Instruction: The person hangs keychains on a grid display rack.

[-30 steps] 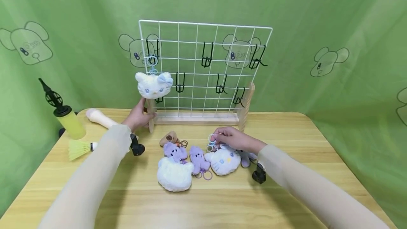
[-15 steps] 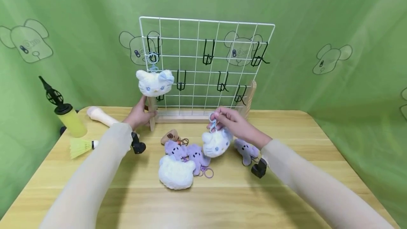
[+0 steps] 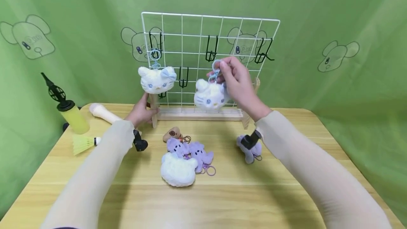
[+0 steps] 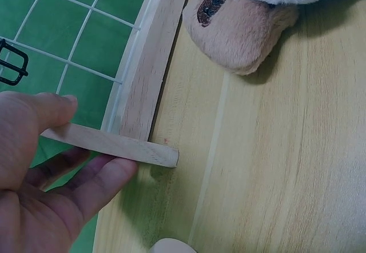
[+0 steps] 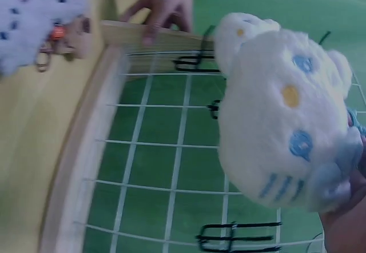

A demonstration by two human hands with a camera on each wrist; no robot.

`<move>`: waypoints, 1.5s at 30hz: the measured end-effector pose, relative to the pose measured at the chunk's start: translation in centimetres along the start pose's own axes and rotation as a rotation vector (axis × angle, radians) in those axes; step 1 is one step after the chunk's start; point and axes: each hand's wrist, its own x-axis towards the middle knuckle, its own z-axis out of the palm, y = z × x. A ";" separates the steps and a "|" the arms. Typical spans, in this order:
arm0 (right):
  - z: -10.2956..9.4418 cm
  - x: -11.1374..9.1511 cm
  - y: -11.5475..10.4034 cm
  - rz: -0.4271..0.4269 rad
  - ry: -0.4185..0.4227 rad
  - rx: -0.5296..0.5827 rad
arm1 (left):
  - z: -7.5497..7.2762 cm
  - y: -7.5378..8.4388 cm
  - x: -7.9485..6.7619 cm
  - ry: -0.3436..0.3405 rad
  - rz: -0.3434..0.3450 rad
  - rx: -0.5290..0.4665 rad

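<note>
My right hand (image 3: 236, 77) pinches the blue ring of a white cat plush keychain (image 3: 210, 96), which hangs in the air before the middle of the wire grid rack (image 3: 192, 52). Its face with blue eyes and yellow nose fills much of the right wrist view. My left hand (image 3: 140, 112) grips the rack's wooden side foot (image 4: 114, 144), thumb on one side and fingers on the other. A second white cat plush (image 3: 158, 80) hangs by its ring from the upper left black hook (image 3: 155, 47). The upper middle hook (image 3: 211, 48) stands just above my right hand.
On the table lie a white plush (image 3: 178, 170) seen from behind, purple plush keychains (image 3: 200, 154), another purple one (image 3: 249, 147) under the right wrist camera, and a brown plush (image 3: 171, 134). A yellow pump (image 3: 74, 117), white microphone-shaped object (image 3: 103, 113) and shuttlecock (image 3: 83, 143) lie left.
My right hand has lifted the white cat plush keychain off the table and raised it to the grid's front. My left hand stays on the wooden foot.
</note>
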 end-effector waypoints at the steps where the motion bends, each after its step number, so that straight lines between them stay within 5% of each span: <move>1: 0.2 0.5 -0.3 0.000 0.020 -0.001 | -0.1 0.0 -0.1 -0.001 0.001 -0.001; 14: 2.2 3.7 0.0 0.089 0.054 -0.058 | -1.0 -0.1 -0.6 0.009 -0.010 -0.017; 31: -0.4 2.5 0.8 0.101 0.100 -0.146 | 0.0 0.1 -0.5 -0.008 -0.013 -0.022; 40: -2.5 -0.3 0.9 -0.048 0.186 -0.159 | -0.3 0.1 -0.1 -0.008 -0.012 -0.010; 45: -1.3 -3.3 1.7 -0.207 0.169 -0.199 | -0.4 0.2 0.2 -0.002 -0.013 0.000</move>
